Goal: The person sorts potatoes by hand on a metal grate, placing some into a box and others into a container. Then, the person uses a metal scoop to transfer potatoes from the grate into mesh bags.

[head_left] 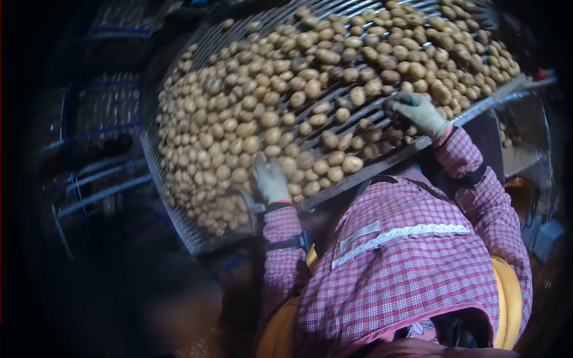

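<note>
Smock [406, 256] is facing the rack [365, 174]; by its near edge, left hand [272, 180] is resting spread on potatoes [252, 144], right hand [420, 113], grip unclear, seemingly picking, next needing precision.

Pink checked smock [412, 268] — white lace trim [418, 230], pale gloves [273, 184], dark forearm straps [476, 176].

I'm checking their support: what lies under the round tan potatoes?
Long grey metal-looking bars show between the round tan potatoes; where these crowd together, what lies beneath is hidden.

Dim light — black, distorted edges
</note>
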`<state>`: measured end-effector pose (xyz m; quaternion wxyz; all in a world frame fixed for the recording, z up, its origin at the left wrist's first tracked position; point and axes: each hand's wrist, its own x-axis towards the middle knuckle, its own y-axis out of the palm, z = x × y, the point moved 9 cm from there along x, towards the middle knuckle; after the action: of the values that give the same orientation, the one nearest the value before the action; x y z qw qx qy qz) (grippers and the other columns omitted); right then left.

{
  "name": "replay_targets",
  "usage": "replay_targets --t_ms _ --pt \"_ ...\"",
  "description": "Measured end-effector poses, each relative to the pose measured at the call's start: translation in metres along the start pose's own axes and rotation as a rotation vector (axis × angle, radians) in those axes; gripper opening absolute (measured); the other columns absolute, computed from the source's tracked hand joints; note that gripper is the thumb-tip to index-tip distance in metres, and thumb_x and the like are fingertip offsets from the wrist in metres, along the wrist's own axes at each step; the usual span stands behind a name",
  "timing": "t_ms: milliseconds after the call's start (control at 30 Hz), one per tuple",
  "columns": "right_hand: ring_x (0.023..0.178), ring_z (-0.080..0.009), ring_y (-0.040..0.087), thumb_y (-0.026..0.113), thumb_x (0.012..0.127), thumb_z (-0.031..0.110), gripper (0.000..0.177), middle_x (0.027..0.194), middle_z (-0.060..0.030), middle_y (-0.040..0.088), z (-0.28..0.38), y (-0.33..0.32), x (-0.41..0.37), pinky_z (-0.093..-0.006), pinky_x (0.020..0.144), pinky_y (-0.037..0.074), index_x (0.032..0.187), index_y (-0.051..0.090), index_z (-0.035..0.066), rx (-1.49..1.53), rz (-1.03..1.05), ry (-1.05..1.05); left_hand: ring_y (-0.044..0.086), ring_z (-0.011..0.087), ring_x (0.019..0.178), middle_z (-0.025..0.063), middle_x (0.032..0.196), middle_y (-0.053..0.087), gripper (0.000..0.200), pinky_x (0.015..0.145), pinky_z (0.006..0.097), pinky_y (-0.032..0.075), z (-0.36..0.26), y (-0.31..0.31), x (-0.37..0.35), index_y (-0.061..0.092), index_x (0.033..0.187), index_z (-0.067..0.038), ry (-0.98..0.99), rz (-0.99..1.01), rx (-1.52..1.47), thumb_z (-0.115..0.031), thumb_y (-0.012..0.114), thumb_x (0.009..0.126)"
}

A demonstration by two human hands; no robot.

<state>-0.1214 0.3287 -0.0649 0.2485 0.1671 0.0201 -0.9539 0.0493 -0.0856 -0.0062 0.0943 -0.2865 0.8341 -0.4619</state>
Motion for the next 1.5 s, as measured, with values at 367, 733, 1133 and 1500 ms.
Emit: replay_targets --t_ms 367,733,1133,1500 --pt "0.094 -0.0237 0.069 0.064 0.095 0.035 0.031 0.101 -0.0112 0.073 -0.010 0.167 -0.033 -0.0361 0.085 0.053 0.115 0.072 0.012 -0.581 0.561 0.176 0.019 0.0427 0.150 0.0251 0.162 0.023 0.076 0.122 0.0549 0.012 -0.039 0.075 0.000 0.032 0.156 -0.009 -0.172 0.147 0.491 -0.058 0.044 0.099" --pt "0.083 -0.0144 0.066 0.068 0.095 0.030 0.033 0.090 -0.0057 0.072 -0.080 0.135 0.015 -0.0294 0.072 0.054 0.111 0.071 0.001 -0.239 0.358 0.200 0.046 0.0368 0.137 0.0245 0.145 0.049 0.052 0.116 0.0435 0.037 -0.112 0.102 0.007 0.057 0.133 0.004 0.245 0.222 -0.483 -0.029 0.068 0.093" --pt "0.052 -0.0137 0.062 0.062 0.099 0.032 0.030 0.071 -0.0038 0.067 -0.044 0.061 0.022 -0.0269 0.046 0.049 0.099 0.072 0.004 -0.092 0.004 0.261 0.059 0.0407 0.121 0.0298 0.129 0.060 0.065 0.106 0.0485 0.044 0.018 0.052 0.102 0.054 0.138 -0.004 -0.171 0.239 0.160 -0.045 0.067 0.088" --pt "0.055 -0.0131 0.062 0.062 0.098 0.030 0.029 0.070 -0.0031 0.065 -0.046 0.033 -0.019 -0.0255 0.049 0.049 0.103 0.072 0.003 -0.070 -0.080 0.228 0.052 0.0339 0.125 0.0186 0.123 0.063 0.045 0.106 0.0503 0.040 0.014 0.034 0.159 0.065 0.127 -0.014 0.282 0.144 0.467 -0.023 0.064 0.083"
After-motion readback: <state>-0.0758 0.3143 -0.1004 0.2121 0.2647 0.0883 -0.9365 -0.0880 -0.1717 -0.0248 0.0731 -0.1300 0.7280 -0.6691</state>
